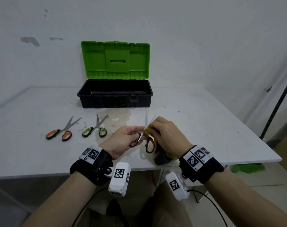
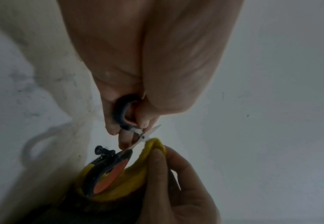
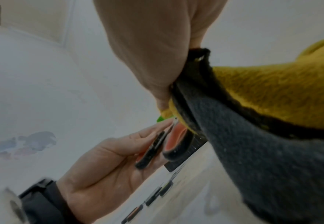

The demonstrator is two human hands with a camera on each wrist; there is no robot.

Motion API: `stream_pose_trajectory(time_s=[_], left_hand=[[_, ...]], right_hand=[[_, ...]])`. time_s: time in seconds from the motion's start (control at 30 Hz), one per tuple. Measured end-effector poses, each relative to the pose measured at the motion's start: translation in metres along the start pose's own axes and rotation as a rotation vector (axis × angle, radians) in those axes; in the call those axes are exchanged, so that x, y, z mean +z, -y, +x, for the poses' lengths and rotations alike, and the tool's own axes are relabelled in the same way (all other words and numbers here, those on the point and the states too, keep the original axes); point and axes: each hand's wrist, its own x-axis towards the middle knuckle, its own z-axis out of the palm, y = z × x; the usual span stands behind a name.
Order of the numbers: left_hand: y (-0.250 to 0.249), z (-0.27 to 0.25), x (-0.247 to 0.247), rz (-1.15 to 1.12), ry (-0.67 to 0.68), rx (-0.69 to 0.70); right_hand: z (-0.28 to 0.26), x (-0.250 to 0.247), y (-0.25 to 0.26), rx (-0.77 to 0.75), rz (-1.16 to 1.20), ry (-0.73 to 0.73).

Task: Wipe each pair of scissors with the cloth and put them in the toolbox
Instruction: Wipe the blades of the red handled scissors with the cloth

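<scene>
My left hand (image 1: pixel 131 135) grips one black-and-red handle loop of an open pair of scissors (image 1: pixel 149 145), held above the table's front edge with blades pointing away. My right hand (image 1: pixel 164 133) pinches a yellow and dark grey cloth (image 1: pixel 147 130) around one blade near the pivot. In the left wrist view the cloth (image 2: pixel 153 153) is folded over the blade beside the scissors' pivot (image 2: pixel 143 136). In the right wrist view the cloth (image 3: pixel 262 94) hangs from my right hand, beside the red handle (image 3: pixel 176 136). The black toolbox (image 1: pixel 115 94) stands open behind, green lid (image 1: pixel 115 59) up.
Two more pairs of scissors lie on the white table (image 1: pixel 205 128) to the left: an orange-handled pair (image 1: pixel 61 131) and a green-handled pair (image 1: pixel 97 128). A stained patch lies in front of the toolbox. A dark pole (image 1: pixel 278 99) leans at the right.
</scene>
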Motion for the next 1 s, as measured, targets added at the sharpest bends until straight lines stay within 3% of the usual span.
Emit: stream_pose_trajectory(time_s=[0.1,0.27,0.4,0.63,0.83,0.9,1.0], left_hand=[[0.001,0.0,0.0,0.028,0.024,0.007],[0.003,0.0,-0.001,0.027,0.054,-0.014],[0.0,0.001,-0.005,0.091,-0.005,0.039],[-0.008,0.011,0.001,0.073,-0.069,0.125],[0.003,0.023,0.005,0.019,-0.112,0.125],[0.005,0.027,0.003,-0.006,-0.137,0.134],[0.005,0.031,0.004,-0.077,-0.155,0.148]], right_hand=[[-0.003,0.006,-0.001,-0.039,-0.045,0.091],[0.012,-0.002,-0.018,0.134,-0.03,-0.033],[0.025,-0.019,-0.043,0.257,-0.009,-0.15],[0.034,-0.009,-0.084,0.474,-0.038,-0.095],[0.04,-0.007,-0.082,0.494,0.004,-0.001],[0.036,-0.008,-0.066,0.446,-0.084,0.041],[0.027,-0.009,-0.033,0.378,0.043,0.105]])
